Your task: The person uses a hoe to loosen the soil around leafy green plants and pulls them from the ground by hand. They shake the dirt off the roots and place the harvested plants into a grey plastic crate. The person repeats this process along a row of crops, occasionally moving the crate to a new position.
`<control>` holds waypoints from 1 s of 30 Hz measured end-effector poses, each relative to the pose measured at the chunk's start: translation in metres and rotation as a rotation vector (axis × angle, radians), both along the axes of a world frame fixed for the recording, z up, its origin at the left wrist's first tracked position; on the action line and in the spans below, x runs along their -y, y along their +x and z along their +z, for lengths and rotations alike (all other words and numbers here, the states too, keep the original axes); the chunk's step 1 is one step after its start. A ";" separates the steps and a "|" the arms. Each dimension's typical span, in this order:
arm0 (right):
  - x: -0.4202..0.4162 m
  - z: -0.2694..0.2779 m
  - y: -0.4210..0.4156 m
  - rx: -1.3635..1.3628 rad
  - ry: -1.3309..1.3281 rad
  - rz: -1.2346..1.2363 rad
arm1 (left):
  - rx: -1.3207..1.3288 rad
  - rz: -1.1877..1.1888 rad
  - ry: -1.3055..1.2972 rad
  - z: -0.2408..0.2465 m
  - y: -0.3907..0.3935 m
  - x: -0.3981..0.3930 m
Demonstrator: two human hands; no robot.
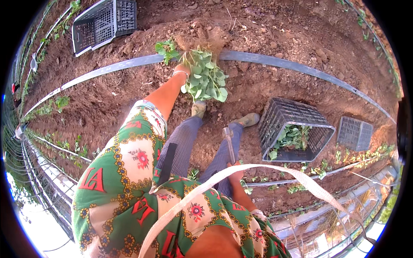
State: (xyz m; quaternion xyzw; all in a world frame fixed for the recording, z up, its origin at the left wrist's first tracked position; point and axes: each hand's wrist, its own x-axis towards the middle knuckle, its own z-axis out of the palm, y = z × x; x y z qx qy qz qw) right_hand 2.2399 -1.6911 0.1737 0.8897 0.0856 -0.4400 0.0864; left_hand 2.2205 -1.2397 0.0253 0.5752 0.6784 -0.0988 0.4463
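My left hand [182, 70] reaches forward and down over the soil. It grips a bunch of leafy plants [206, 75], whose brown fibrous bare roots point away from me and whose leaves hang towards my left shoe [198, 109]. Leaves hide part of the fingers. Close to my body, over my right leg, my right hand [235, 173] is closed around the handle of a short hand tool [229, 146] with a metal head. A small leafy plant [166, 51] lies just beyond my left hand, beside the grey flat irrigation hose [135, 62].
To my right stands a black plastic crate [292, 111] holding leafy plants [293, 137]; a grey crate [355, 133] is farther right. Another crate [105, 24] sits at far left. A white strap [258, 167] crosses before my body. Planted rows with hoses [335, 170] run alongside.
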 end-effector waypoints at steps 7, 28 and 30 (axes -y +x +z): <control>-0.050 0.044 0.021 0.093 0.082 -0.038 | 0.434 0.780 -0.430 0.063 -0.007 -0.003; -0.157 0.033 0.046 -0.151 0.550 0.015 | 0.528 1.574 -0.468 -0.025 -0.020 -0.079; -0.140 0.041 0.056 -0.125 0.458 0.057 | 0.444 1.618 -0.352 -0.014 -0.009 -0.068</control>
